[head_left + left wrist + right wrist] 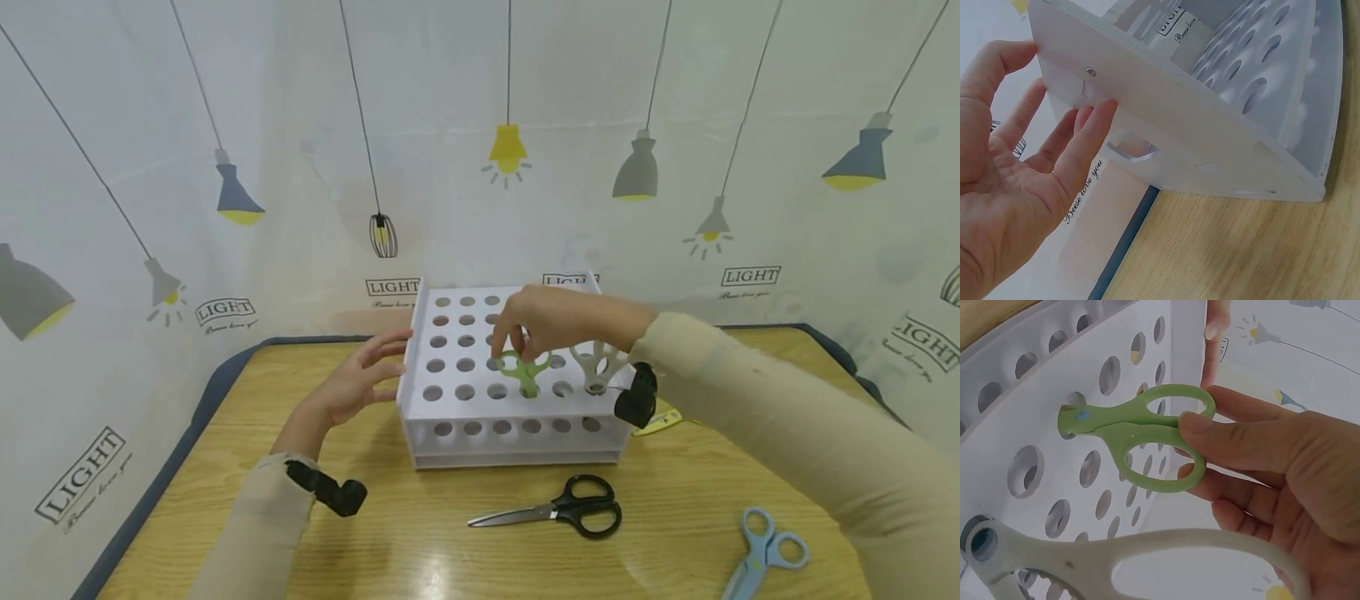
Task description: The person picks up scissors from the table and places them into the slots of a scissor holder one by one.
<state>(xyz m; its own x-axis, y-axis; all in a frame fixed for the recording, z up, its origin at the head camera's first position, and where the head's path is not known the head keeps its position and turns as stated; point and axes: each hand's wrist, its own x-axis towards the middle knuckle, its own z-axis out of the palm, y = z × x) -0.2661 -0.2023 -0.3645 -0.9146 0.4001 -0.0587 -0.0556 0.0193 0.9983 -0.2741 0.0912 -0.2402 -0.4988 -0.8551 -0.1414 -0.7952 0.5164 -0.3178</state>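
Table of yellowish wood grain, edged in dark blue. Along the far side and round to left and right, pale sheet printed with hanging lamps in grey, blue and yellow and with the word LIGHT, over and over. On the wood, white rack, top pierced by rows of round holes, raised panels at left and right ends.

Held over it, green scissors: smooth light-green handles, two rounded loops, small blue dot near the pivot. Stand upright in the top's nearest row, a little right of the middle, loops up, lower end down in the hole and hidden. Pinched at the loops between thumb and fingers of right hand. At the left panel, left hand, fingers spread, fingertips touching the outer face.

Farther right in the same row, grey-white scissors. Nearer, flat on the table, black-handled scissors, points left; to the right, light blue scissors. Beside the rack's right end, yellow thing, partly in view.
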